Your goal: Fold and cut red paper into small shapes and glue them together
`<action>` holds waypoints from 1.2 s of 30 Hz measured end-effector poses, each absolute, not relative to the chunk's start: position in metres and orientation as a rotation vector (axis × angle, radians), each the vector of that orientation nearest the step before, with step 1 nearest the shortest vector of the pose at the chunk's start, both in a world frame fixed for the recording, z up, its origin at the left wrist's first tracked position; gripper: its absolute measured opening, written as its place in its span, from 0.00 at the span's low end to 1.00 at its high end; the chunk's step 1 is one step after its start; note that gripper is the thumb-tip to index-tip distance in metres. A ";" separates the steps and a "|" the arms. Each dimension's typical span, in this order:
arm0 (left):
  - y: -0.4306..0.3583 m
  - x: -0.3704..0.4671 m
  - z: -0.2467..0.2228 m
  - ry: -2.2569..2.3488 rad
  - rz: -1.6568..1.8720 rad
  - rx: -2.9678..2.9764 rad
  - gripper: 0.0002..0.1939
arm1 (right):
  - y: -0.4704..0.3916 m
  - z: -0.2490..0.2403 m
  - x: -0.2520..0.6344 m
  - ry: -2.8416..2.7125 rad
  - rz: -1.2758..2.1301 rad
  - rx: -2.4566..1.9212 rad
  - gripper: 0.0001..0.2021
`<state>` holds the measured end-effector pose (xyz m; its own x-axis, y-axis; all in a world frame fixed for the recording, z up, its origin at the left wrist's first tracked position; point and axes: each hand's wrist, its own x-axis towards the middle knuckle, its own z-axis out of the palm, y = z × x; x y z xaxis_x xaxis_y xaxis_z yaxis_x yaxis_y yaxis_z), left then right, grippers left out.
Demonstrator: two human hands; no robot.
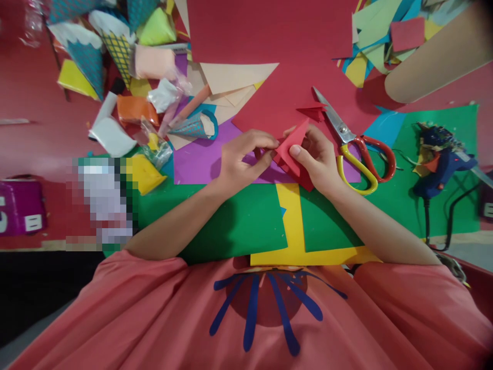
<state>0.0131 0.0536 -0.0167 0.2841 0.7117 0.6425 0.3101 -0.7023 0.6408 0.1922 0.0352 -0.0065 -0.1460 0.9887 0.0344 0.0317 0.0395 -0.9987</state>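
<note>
A folded piece of red paper (293, 150) is held up above the purple sheet (200, 162). My right hand (318, 156) grips it from the right, thumb on its front face. My left hand (246, 156) pinches with thumb and index finger at the paper's left edge. Just beyond the hands lies a small folded red piece (314, 110), touching the tip area of the scissors (344, 133). The scissors lie open slightly or closed, I cannot tell, with red and yellow handles right of my right hand. Large red sheets (269, 31) lie behind.
A blue glue gun (439, 172) lies on the green sheet (458, 123) at right. A cardboard tube (435, 61) juts in at upper right beside paper scraps (375, 31). Paper cones (117, 43), clay packets (154, 61) and a small cone (192, 125) crowd the left.
</note>
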 end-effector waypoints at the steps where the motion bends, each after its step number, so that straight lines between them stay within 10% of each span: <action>1: 0.054 0.013 -0.016 0.868 1.402 2.161 0.02 | 0.035 -0.005 0.192 -1.354 1.287 -1.125 0.21; 36: 0.054 0.019 -0.020 1.038 1.207 1.729 0.13 | 0.037 -0.009 0.192 -1.312 1.263 -1.087 0.14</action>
<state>0.0185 0.0543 -0.0204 0.2188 0.9186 0.3292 0.1877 -0.3707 0.9096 0.1919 0.0369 -0.0090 -0.1228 0.9904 0.0632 -0.0250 0.0606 -0.9979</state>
